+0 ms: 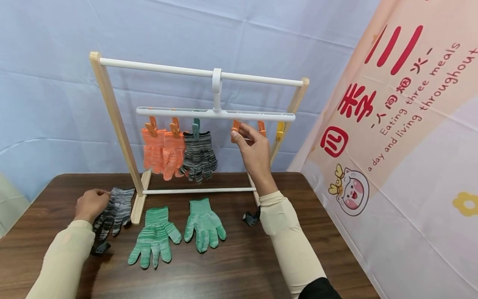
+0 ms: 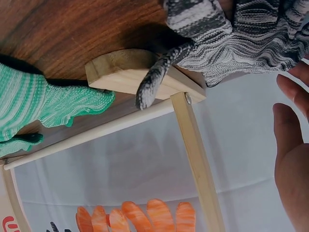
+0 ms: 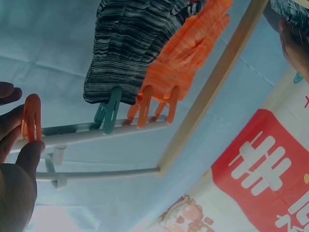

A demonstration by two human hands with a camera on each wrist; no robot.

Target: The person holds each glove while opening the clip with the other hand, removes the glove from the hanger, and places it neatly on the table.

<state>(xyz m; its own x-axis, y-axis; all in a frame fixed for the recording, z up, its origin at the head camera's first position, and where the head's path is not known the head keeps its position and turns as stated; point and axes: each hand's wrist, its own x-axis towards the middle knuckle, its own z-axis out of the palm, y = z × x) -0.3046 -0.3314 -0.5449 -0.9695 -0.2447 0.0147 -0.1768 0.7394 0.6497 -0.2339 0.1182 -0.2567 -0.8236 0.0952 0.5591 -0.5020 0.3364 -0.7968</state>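
Observation:
My right hand [image 1: 255,149] pinches an orange clothespin [image 3: 32,116] between thumb and fingers, just under the bar of a white hanger [image 1: 179,113]. On the table's left side, my left hand [image 1: 91,205] has its fingers at the edge of a grey-black striped knit glove [image 1: 119,207]. Its thumb stands apart from the fingers in the left wrist view. Another grey-black glove [image 1: 199,155] hangs from a teal clothespin [image 1: 196,128]. Beside it, orange gloves [image 1: 153,149] hang from orange clothespins [image 1: 174,126]. Two green gloves [image 1: 154,234] lie flat, fingers toward me.
The hanger hooks over the top rail [image 1: 157,67] of a rack with wooden posts [image 1: 115,120] and a low white crossbar [image 1: 198,191]. An orange clothespin [image 1: 262,128] and a yellow one [image 1: 280,131] hang at the hanger's right end. A pale cloth backdrop stands behind.

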